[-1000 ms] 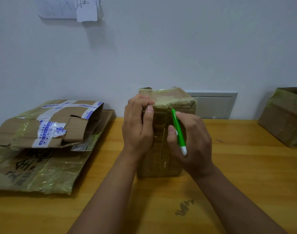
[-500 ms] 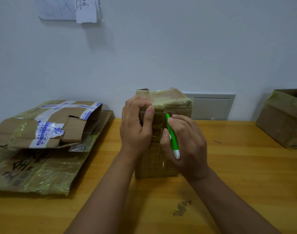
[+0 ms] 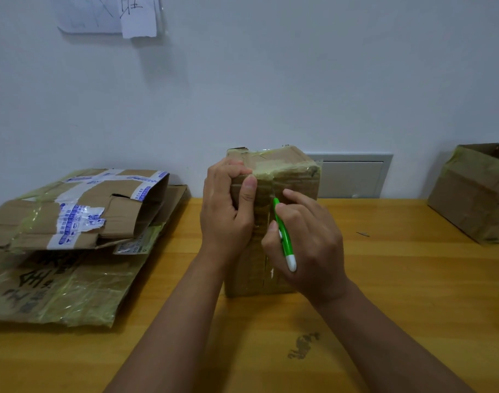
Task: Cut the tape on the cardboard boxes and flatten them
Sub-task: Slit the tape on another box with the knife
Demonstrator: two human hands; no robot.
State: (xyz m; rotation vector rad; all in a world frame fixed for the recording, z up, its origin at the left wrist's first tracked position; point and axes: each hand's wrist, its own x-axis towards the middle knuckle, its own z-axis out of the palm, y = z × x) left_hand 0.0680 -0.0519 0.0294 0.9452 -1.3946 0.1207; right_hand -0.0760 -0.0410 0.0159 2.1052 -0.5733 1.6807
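A small taped cardboard box (image 3: 293, 177) stands upright in the middle of the wooden table (image 3: 398, 293). My left hand (image 3: 225, 214) grips its upper left edge, thumb pressed on the near face. My right hand (image 3: 310, 245) holds a green and white cutter (image 3: 283, 236), its tip set on the taped centre seam of the near face. A slit shows in the seam below the cutter. The blade itself is too small to make out.
Flattened boxes (image 3: 66, 236) with yellowish and blue-printed tape lie stacked at the left. Another standing box (image 3: 475, 194) sits at the right edge. A wall panel (image 3: 353, 177) is behind the box. A dark stain (image 3: 303, 344) marks the near table.
My right hand and the cutter have slid down the seam of the near face, away from the top edge. My left hand keeps its grip on the box.
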